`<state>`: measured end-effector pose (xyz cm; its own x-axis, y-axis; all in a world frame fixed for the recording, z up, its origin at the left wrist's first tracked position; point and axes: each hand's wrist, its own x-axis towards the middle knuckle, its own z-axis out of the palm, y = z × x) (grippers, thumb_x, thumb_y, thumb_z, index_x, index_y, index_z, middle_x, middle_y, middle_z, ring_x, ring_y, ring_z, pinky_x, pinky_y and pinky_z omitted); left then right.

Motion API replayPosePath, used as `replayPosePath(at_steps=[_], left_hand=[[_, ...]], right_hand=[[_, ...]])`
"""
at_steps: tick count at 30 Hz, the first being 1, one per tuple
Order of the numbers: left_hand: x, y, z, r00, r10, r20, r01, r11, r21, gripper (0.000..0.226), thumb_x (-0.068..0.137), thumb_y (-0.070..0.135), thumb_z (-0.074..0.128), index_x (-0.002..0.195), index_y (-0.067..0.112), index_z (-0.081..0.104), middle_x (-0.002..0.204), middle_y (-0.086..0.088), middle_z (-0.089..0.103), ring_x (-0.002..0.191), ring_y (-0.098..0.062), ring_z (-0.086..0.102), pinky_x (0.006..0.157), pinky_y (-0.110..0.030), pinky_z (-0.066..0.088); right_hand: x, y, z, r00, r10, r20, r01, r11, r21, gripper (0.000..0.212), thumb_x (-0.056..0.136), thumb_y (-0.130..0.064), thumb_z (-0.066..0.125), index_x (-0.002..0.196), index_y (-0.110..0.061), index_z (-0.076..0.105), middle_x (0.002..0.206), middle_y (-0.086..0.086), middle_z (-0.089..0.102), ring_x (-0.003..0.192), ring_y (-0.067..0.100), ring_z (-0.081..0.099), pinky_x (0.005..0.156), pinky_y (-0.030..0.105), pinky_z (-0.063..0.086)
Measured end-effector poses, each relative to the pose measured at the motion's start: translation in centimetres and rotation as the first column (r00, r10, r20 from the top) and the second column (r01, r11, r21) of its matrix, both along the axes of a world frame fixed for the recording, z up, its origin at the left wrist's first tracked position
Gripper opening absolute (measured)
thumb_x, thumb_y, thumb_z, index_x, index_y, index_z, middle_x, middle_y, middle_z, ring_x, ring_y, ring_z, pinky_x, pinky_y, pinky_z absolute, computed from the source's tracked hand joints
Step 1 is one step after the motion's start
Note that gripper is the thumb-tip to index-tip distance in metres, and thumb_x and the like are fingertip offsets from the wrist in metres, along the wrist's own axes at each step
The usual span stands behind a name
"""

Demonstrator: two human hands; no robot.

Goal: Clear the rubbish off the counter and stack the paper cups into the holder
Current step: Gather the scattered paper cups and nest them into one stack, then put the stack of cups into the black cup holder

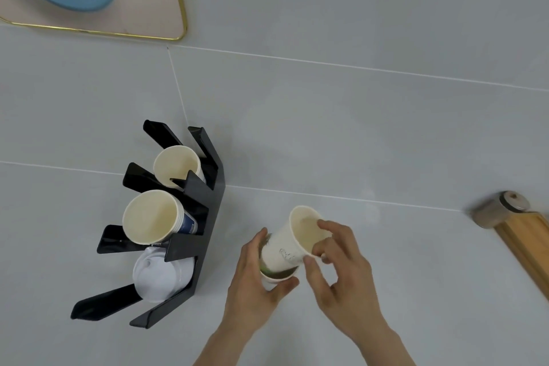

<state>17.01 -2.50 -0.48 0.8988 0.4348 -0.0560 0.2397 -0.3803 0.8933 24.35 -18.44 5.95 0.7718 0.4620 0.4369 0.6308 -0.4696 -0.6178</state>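
Note:
My left hand [255, 282] grips a paper cup [277, 276] near its rim. My right hand [341, 270] holds a second white paper cup [292, 244] by its rim, tilted, with its base set into the lower cup. To the left stands a black cup holder [205, 217] with slanted slots. Its far slot holds a single paper cup [176, 165]. The middle slot carries a stack of paper cups [151, 215] with blue print. White plastic lids [159, 276] fill the near slot.
The surface is pale grey tile [326, 128] with thin seams. A pink panel with a gold edge [181, 3] and a blue oval lies at the top left. A wooden board [523, 241] with a beige cylinder [499, 208] sits at the right edge.

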Motion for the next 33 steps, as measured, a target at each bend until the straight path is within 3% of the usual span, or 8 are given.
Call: replayPosePath(at_steps=[3,6,9,11,13,16,21,33], left_hand=[[-0.2,-0.1,0.3,1.000,-0.011,0.018,0.013,0.995,-0.097,0.108,0.059,0.060,0.086,0.147,0.048,0.023,0.143,0.032,0.036,0.131,0.004,0.044,0.096,-0.022,0.051],[-0.8,0.5,0.3,1.000,0.007,0.017,-0.002,0.956,-0.292,0.109,0.063,0.068,0.079,0.151,0.048,0.018,0.151,0.028,0.031,0.137,0.005,0.037,0.107,-0.026,0.039],[-1.0,1.2,1.3,0.995,0.095,-0.001,-0.085,0.889,-0.449,0.071,0.080,0.068,0.060,0.143,0.053,0.034,0.145,0.026,0.044,0.130,0.011,0.043,0.104,-0.022,0.036],[-0.6,1.7,1.6,0.986,0.166,-0.032,-0.165,0.899,-0.407,0.033,0.095,0.048,0.057,0.128,0.052,0.050,0.126,0.028,0.060,0.121,0.005,0.054,0.093,-0.018,0.041],[-0.3,1.9,1.8,0.979,0.195,-0.049,-0.200,0.914,-0.352,0.025,0.099,0.030,0.060,0.115,0.049,0.061,0.110,0.027,0.069,0.113,-0.005,0.063,0.093,-0.027,0.051],[-0.4,2.1,2.1,0.977,0.203,-0.068,-0.213,0.900,-0.381,0.020,0.097,0.025,0.063,0.109,0.040,0.068,0.107,0.021,0.072,0.106,-0.007,0.068,0.091,-0.043,0.059],[-0.3,2.0,2.6,0.969,0.231,-0.087,-0.245,0.854,-0.459,0.017,0.096,0.021,0.065,0.103,0.035,0.072,0.102,0.018,0.074,0.097,-0.004,0.070,0.080,-0.034,0.062],[-0.3,2.8,4.2,0.951,0.209,-0.227,-0.299,0.806,-0.511,0.020,0.091,0.022,0.072,0.109,0.029,0.067,0.108,0.006,0.069,0.099,-0.017,0.069,0.074,-0.032,0.060]], right_hand=[[-1.0,0.3,-1.0,0.990,0.049,-0.130,-0.044,0.998,0.042,0.033,0.088,-0.041,0.071,0.118,-0.028,0.067,0.154,-0.006,0.046,0.113,0.009,0.067,0.074,0.025,0.060],[-1.2,1.0,-1.2,0.918,-0.026,-0.395,0.102,0.980,0.172,0.042,0.094,-0.046,0.064,0.135,-0.039,0.060,0.146,-0.014,0.053,0.118,0.006,0.065,0.082,0.018,0.058],[-0.1,1.8,-1.7,0.761,-0.089,-0.643,0.228,0.964,0.137,0.043,0.095,-0.035,0.067,0.138,-0.037,0.060,0.132,-0.012,0.064,0.114,0.006,0.067,0.085,0.018,0.056],[0.6,2.2,-1.9,0.656,-0.086,-0.750,0.235,0.967,0.095,0.041,0.094,-0.031,0.071,0.134,-0.035,0.065,0.126,-0.008,0.069,0.109,0.007,0.069,0.091,0.027,0.058],[1.0,2.7,-1.8,0.536,-0.038,-0.843,0.271,0.954,0.129,0.034,0.094,-0.021,0.070,0.126,-0.032,0.071,0.117,-0.001,0.074,0.101,0.012,0.073,0.086,0.036,0.064],[1.4,2.8,-1.7,0.457,-0.012,-0.889,0.312,0.939,0.148,0.029,0.093,-0.009,0.068,0.114,-0.027,0.078,0.104,0.005,0.079,0.098,0.021,0.075,0.071,0.032,0.065],[2.3,2.1,-1.8,0.331,0.022,-0.943,0.329,0.934,0.137,0.023,0.090,-0.010,0.073,0.109,-0.022,0.080,0.101,0.007,0.082,0.096,0.030,0.078,0.082,0.044,0.066],[2.4,2.1,0.0,0.255,-0.040,-0.966,0.304,0.952,0.041,0.018,0.086,-0.016,0.079,0.104,-0.020,0.080,0.108,0.013,0.077,0.094,0.038,0.077,0.074,0.044,0.067]])
